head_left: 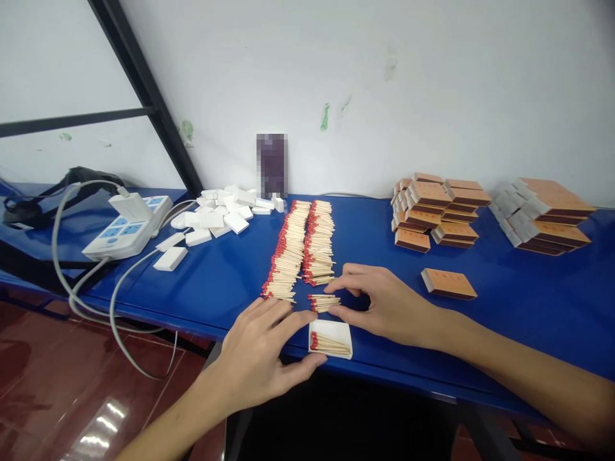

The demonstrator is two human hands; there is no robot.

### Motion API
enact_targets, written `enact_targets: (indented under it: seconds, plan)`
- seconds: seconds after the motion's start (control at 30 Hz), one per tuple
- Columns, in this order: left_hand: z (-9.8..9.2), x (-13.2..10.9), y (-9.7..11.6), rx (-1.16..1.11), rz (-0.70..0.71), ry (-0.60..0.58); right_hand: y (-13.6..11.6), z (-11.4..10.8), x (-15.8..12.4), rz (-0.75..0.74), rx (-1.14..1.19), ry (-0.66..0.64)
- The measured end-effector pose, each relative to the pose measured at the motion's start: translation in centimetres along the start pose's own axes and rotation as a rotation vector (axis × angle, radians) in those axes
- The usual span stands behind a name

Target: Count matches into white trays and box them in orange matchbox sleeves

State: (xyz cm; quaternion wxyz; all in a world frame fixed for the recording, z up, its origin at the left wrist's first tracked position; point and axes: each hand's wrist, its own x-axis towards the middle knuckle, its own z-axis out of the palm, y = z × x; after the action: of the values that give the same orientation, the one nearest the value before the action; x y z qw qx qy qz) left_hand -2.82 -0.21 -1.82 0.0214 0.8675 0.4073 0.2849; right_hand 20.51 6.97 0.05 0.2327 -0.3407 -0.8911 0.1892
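At the table's front edge lies a small white matchbox tray (343, 330) with several red-tipped matches (331, 345) in its lower part. My left hand (262, 355) holds the tray at its left side, index finger at the far corner and thumb at the near one. Just beyond it, the thumb and index finger of my right hand (384, 307) close around a small bunch of matches (321, 303) on the table. Two long rows of matches, a left row (291, 250) and a right row (319, 240), stretch back toward the wall, red heads to the left.
A heap of white trays (223, 211) lies at back left, near a power strip (129, 227) with looping cables. Stacked orange matchboxes (432, 208) and a larger stack (548, 211) stand at right. A single matchbox (449, 283) lies beyond my right forearm. A pixelated dark object (272, 163) leans on the wall.
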Motion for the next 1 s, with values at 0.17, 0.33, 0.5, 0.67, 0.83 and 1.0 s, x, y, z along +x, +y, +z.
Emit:
enact_targets:
  seconds: [0.17,0.33,0.5,0.67,0.83,1.0]
  plan:
    - [-0.22,-0.01,-0.14,-0.006,0.005,-0.008,0.02,-0.2,0.1,0.024,0.022,-0.032]
    - [-0.21,-0.02,-0.26,-0.005,0.014,-0.007,0.04,-0.27,0.27,0.059,0.099,-0.034]
    - [-0.1,0.02,-0.31,-0.007,0.011,-0.007,-0.14,-0.26,0.2,0.074,0.055,-0.044]
    - [-0.22,0.1,-0.3,-0.008,0.016,-0.01,-0.19,-0.26,0.07,0.054,-0.015,-0.099]
    - [-0.17,0.12,-0.31,-0.01,0.018,-0.007,0.04,-0.17,0.01,0.038,-0.021,-0.077]
    - [-0.15,0.04,-0.3,-0.003,0.02,-0.013,0.12,-0.11,-0.05,0.006,-0.032,-0.084]
